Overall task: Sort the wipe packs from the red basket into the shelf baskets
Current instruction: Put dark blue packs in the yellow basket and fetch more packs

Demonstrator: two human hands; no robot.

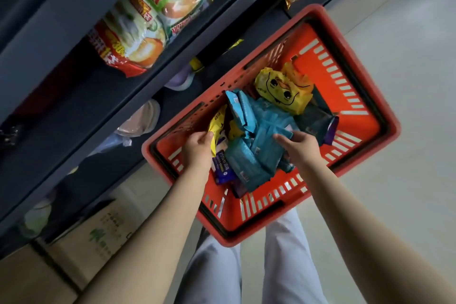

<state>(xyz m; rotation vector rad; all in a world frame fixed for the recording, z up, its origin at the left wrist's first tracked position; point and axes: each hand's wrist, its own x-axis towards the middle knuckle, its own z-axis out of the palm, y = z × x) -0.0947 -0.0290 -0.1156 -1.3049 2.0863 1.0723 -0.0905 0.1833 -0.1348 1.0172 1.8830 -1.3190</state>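
Wipe packs lie piled in red basket [311, 66], near side of floor. Left hand [197, 148] pinches yellow pack [218, 126]; right hand [302, 147] curls onto teal pack [269, 131]. Packs look light, soft and slick, so grip across the body.

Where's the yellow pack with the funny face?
In the head view the yellow face pack lies inside the red basket, on the pile's far side, partly on the teal packs, beyond the right hand.
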